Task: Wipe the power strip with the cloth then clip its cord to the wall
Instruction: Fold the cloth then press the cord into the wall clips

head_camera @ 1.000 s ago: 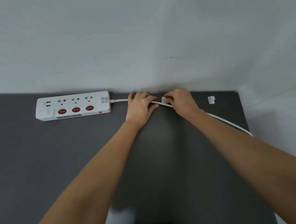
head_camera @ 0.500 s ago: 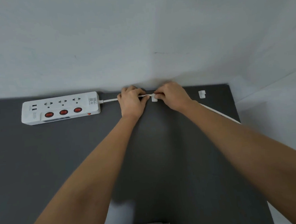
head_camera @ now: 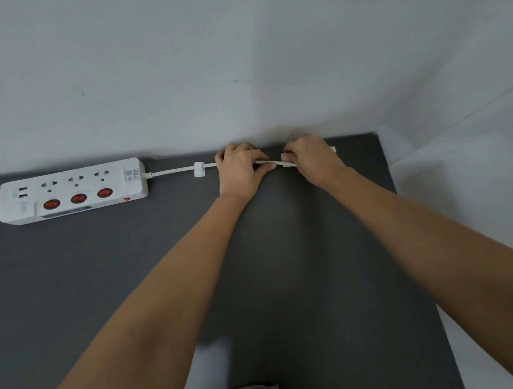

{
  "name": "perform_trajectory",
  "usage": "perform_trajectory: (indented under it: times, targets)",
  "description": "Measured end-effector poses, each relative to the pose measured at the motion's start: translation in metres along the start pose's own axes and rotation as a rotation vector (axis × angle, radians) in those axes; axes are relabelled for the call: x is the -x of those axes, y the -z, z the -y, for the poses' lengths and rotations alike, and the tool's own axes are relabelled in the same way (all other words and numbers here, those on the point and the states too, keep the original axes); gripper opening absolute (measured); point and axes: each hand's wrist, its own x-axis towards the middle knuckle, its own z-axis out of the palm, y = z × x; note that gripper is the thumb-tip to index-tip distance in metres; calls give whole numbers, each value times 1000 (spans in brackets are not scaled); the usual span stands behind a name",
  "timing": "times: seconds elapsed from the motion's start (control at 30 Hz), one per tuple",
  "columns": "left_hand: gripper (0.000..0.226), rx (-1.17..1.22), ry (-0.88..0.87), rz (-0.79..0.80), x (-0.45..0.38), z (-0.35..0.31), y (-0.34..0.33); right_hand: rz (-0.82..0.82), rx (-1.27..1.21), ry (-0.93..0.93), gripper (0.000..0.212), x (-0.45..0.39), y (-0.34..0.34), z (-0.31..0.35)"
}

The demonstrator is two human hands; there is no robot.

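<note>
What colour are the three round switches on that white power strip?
Red-orange, seen in the head view: three round switches along the front of the white plastic power strip.

Dark grey tabletop (head_camera: 73, 283) against a pale corner

Its far edge meets the pale surface behind; a lighter surface (head_camera: 478, 209) borders its right side.

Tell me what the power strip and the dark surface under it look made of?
The power strip looks like hard white plastic: smooth, moulded edges, faint sheen. The dark surface seems a matte grey mat or laminate; it shows no glare or weave, so I cannot tell which.
</note>
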Motion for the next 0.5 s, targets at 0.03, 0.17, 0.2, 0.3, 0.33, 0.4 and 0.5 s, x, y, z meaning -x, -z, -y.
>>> perform_trajectory:
  times: [0.03, 0.17, 0.2, 0.3, 0.33, 0.4, 0.5]
  targets:
    - [21, 2, 15, -9, -1, -1, -1, -9, 19, 7, 26, 0, -2, 0]
    - [22, -7, 65, -43, -2, -5, -4, -41, 65, 44, 29, 1, -3, 1]
    - [21, -22, 75, -53, -2, -7, -5, -44, 72, 54, 29, 1, -3, 0]
    - [20, -44, 121, -80, -5, -14, -5, -42, 66, 59, 28, 1, -2, -1]
    - [19, -40, 138, -78, -6, -15, -5, -28, 41, 57, 27, 1, -1, -2]
    - [19, -26, 154, -76, -5, -17, -5, -1, -25, 66, 24, 4, 5, -7]
    - [30, -22, 52, -65, -1, -22, -9, -128, -71, 7, 24, 15, 17, -25]
